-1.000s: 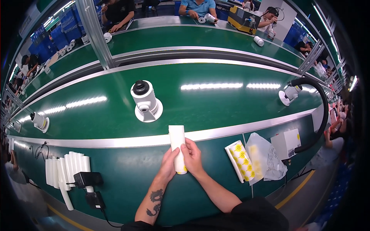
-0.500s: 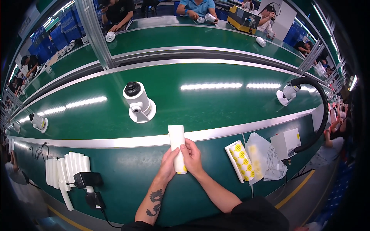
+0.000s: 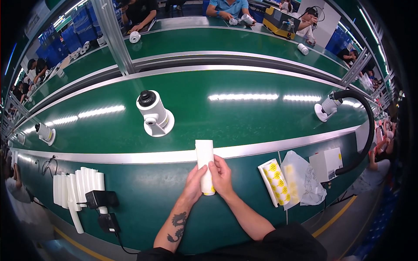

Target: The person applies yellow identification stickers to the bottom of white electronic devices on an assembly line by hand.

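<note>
Between my two hands is a white sheet of stickers (image 3: pixel 204 150), curled into a flat upright tube, with a bit of yellow showing at its lower end. My left hand (image 3: pixel 194 182) grips its left side, thumb across the front. On the other side my right hand (image 3: pixel 222 179) presses it with thumb and fingers. The tube's top reaches over the metal rail (image 3: pixel 130 157) of the green belt (image 3: pixel 244 117). Beyond, to the left, a white cylindrical device with a black cap (image 3: pixel 155 114) stands on its round foot on the belt.
Rolled white sheets (image 3: pixel 78 187) lie at left beside black power adapters (image 3: pixel 102 199). To the right are a sheet of yellow round stickers (image 3: pixel 275 182), a clear plastic bag (image 3: pixel 300 180) and a white box (image 3: pixel 326 164) by a black flexible hose (image 3: pixel 370 126). Co-workers sit across a second belt.
The view has shifted slightly. The capped device has slid a little left along the belt. Both hands keep hold of the curled sticker sheet in nearly the same pose.
</note>
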The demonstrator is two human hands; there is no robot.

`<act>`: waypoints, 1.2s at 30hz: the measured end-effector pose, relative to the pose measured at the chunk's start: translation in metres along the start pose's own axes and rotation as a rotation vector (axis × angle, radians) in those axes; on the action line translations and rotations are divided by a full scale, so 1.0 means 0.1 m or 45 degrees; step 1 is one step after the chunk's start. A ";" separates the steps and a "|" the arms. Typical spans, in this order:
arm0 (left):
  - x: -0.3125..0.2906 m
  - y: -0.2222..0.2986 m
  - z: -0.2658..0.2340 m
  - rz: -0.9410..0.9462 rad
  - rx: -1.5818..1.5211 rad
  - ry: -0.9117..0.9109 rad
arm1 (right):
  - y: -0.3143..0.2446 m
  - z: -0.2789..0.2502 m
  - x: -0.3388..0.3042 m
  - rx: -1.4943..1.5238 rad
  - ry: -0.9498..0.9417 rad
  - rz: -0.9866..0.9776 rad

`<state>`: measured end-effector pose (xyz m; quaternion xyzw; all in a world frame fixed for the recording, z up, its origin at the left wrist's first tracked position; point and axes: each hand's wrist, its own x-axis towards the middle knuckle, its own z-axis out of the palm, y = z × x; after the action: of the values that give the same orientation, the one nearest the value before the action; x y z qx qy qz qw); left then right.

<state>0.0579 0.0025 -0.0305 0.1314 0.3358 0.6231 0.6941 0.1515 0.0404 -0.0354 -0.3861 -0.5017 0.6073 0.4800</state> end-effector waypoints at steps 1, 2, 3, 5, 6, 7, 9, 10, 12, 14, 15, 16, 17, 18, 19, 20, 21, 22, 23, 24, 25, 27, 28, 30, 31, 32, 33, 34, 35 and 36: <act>0.01 0.01 0.00 -0.002 0.005 -0.010 | 0.00 0.00 0.01 0.007 0.000 -0.003; 0.01 0.01 0.00 0.000 0.005 -0.010 | 0.00 0.00 0.01 0.013 0.000 -0.007; 0.01 0.00 0.00 -0.008 0.005 -0.018 | 0.01 0.00 0.01 0.014 -0.001 -0.007; 0.01 -0.01 -0.01 -0.011 0.005 -0.024 | 0.01 -0.01 0.01 0.015 -0.003 -0.005; 0.02 -0.01 -0.01 -0.004 0.006 -0.020 | 0.01 -0.01 0.01 0.016 -0.005 -0.005; 0.02 -0.02 -0.01 -0.001 0.008 -0.017 | 0.01 -0.01 0.01 0.019 -0.003 -0.004; 0.01 -0.01 0.01 -0.001 0.007 -0.009 | 0.01 -0.01 0.01 0.024 -0.001 0.000; 0.01 -0.01 0.01 0.001 0.004 -0.002 | 0.01 -0.02 0.01 0.029 -0.003 -0.003; 0.01 -0.01 0.02 0.007 0.002 -0.003 | 0.01 -0.02 0.01 0.035 -0.006 -0.004; 0.00 -0.01 0.01 0.016 0.000 -0.004 | 0.00 -0.03 0.01 0.024 -0.034 0.014; 0.00 -0.01 0.00 0.007 0.003 -0.005 | 0.00 -0.03 0.01 0.026 -0.037 0.016; 0.00 -0.01 -0.01 0.000 0.006 -0.006 | 0.00 -0.03 0.01 0.022 -0.030 0.020; 0.01 -0.01 -0.01 0.005 0.007 -0.002 | 0.01 -0.03 0.01 0.019 -0.024 0.025; 0.01 -0.02 -0.01 -0.002 0.011 -0.016 | 0.01 -0.03 0.01 0.022 -0.030 0.025; 0.01 -0.02 -0.01 -0.005 0.014 -0.024 | 0.02 -0.04 0.01 0.034 -0.021 0.034; 0.02 -0.03 -0.01 0.004 0.015 -0.015 | 0.04 -0.05 0.00 0.046 -0.011 0.044; 0.03 -0.04 -0.02 0.001 0.017 -0.023 | 0.05 -0.05 0.01 0.051 -0.022 0.046; 0.03 -0.05 -0.02 -0.005 0.017 -0.033 | 0.05 -0.05 0.00 0.038 -0.015 0.032; 0.02 -0.03 0.00 0.001 0.015 -0.038 | 0.05 -0.06 0.01 0.025 -0.006 0.018; 0.03 -0.04 0.00 0.007 0.015 -0.033 | 0.04 -0.06 0.01 0.027 -0.014 0.019; 0.04 -0.05 0.00 0.007 0.009 -0.027 | 0.03 -0.07 0.02 0.010 -0.009 0.022; 0.04 -0.06 0.00 0.011 0.001 -0.017 | 0.03 -0.08 0.02 -0.007 -0.010 0.026; 0.04 -0.04 0.01 0.009 0.018 -0.030 | 0.04 -0.08 0.02 0.011 -0.012 0.033; 0.03 -0.02 0.00 0.020 0.035 -0.030 | 0.05 -0.07 0.02 0.033 -0.032 0.043; 0.02 0.00 -0.01 0.016 0.036 -0.032 | 0.04 -0.03 0.02 0.003 -0.028 0.045; 0.00 0.02 -0.03 0.016 0.038 -0.030 | 0.04 0.00 0.03 -0.025 -0.029 0.048; -0.01 0.00 -0.02 0.007 0.023 0.004 | 0.03 -0.02 0.01 -0.081 -0.021 0.050; -0.03 -0.01 -0.03 0.022 0.012 0.055 | 0.03 -0.01 0.00 -0.123 -0.040 0.047; 0.01 -0.07 -0.07 0.009 0.020 0.041 | 0.07 -0.04 0.01 -0.126 0.011 0.009; 0.04 -0.12 -0.07 0.000 0.011 0.044 | 0.08 -0.09 0.02 -0.198 0.024 0.005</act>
<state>0.0630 0.0023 -0.0445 0.1235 0.3503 0.6237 0.6877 0.1580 0.0440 -0.0445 -0.4290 -0.5418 0.5639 0.4522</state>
